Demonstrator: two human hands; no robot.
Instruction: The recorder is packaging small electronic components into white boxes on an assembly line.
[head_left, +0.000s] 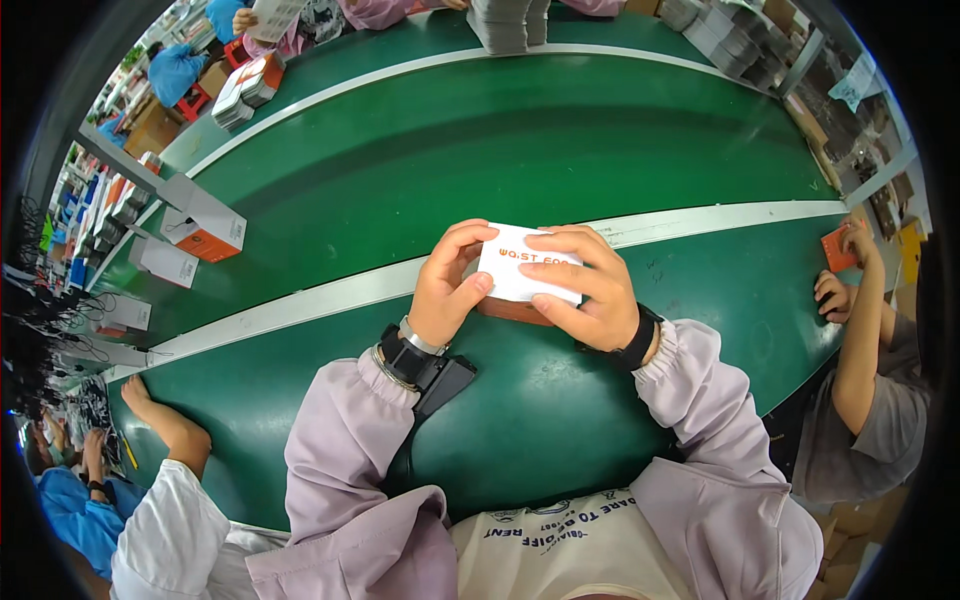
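A small white box [528,272] with an orange-brown base is being held just above the green desk [520,140], near its front edge. The left hand [447,288] and right hand [588,290] are gripping it, fingers pinching its ends, apparently closing the lid; pressing evenly seems needed. One held box; three similar boxes [200,225] are lying toward the left edge.
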